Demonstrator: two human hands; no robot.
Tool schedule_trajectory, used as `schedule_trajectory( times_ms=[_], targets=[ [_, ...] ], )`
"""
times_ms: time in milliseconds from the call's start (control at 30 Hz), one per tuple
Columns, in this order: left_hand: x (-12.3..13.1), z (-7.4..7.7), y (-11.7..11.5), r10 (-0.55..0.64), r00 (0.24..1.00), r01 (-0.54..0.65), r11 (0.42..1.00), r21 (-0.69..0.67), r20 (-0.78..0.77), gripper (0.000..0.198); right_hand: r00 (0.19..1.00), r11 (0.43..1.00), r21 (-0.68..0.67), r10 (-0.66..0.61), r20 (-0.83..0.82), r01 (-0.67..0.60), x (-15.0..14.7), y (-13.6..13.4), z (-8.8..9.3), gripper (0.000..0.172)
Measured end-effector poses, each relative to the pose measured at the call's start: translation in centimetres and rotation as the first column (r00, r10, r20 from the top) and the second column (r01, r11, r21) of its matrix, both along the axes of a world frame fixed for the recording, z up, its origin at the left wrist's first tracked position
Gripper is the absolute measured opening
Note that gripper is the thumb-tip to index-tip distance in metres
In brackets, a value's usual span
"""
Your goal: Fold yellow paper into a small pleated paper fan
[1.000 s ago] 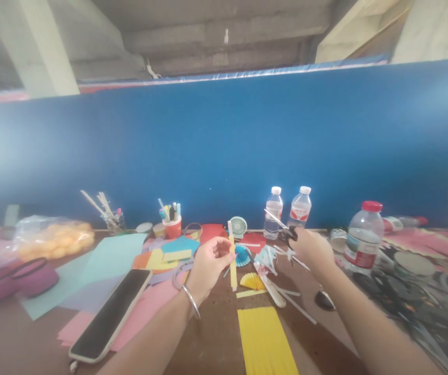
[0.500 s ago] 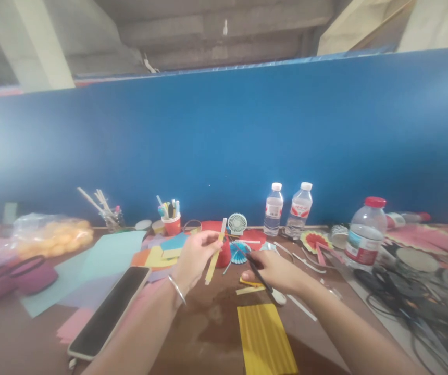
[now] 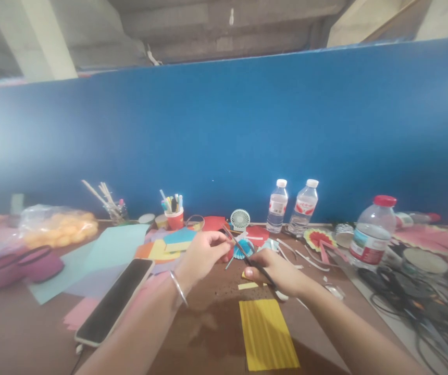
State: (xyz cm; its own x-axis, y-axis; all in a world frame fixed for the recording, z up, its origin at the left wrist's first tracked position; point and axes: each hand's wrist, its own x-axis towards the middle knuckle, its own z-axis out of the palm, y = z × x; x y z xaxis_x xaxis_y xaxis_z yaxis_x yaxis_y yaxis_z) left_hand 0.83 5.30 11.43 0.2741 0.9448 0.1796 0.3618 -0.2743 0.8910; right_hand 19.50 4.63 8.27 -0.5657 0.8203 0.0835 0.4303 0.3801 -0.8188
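Over the brown table (image 3: 204, 333), my left hand (image 3: 202, 255) is closed in a pinch. It grips a thin yellow paper strip that its fingers almost wholly hide. My right hand (image 3: 276, 272) is closed round the handles of dark scissors (image 3: 245, 253). Their blades point up and left and reach the fingertips of my left hand. A yellow pleated sheet (image 3: 266, 333) lies flat on the table just below both hands. Small folded paper fans, blue (image 3: 241, 251) and yellow, lie behind the scissors.
A phone (image 3: 114, 301) lies on pink and teal paper sheets (image 3: 109, 247) to the left. At the back stand a red pen cup (image 3: 175, 219), a small fan (image 3: 240, 219), two water bottles (image 3: 276, 205) and a bigger bottle (image 3: 370, 232). Black cables (image 3: 415, 299) cover the right side.
My right hand came in from the back right with the scissors and brought the blades to my left fingertips. The strip, upright before, is now mostly hidden in my left hand.
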Motion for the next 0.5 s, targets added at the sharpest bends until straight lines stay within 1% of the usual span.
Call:
schedule_trajectory(
  times_ms=[133, 367, 500],
  targets=[
    [-0.14, -0.31, 0.04, -0.001, 1.0, 0.002, 0.999, 0.04, -0.011, 0.019, 1.0, 1.0, 0.016, 0.021, -0.022, -0.021, -0.03, -0.02, -0.35, 0.04],
    [0.22, 0.44, -0.59, -0.01, 1.0, 0.009, 0.999, 0.032, 0.027, 0.016, 0.999, 0.999, 0.02, 0.031, -0.039, -0.03, -0.23, -0.22, -0.23, 0.041],
    [0.25, 0.5, -0.67, -0.001, 1.0, 0.0, 1.0, 0.029, 0.027, 0.016, 0.998, 0.999, 0.015, 0.038, -0.051, -0.037, -0.33, -0.24, -0.12, 0.042]
  ],
)
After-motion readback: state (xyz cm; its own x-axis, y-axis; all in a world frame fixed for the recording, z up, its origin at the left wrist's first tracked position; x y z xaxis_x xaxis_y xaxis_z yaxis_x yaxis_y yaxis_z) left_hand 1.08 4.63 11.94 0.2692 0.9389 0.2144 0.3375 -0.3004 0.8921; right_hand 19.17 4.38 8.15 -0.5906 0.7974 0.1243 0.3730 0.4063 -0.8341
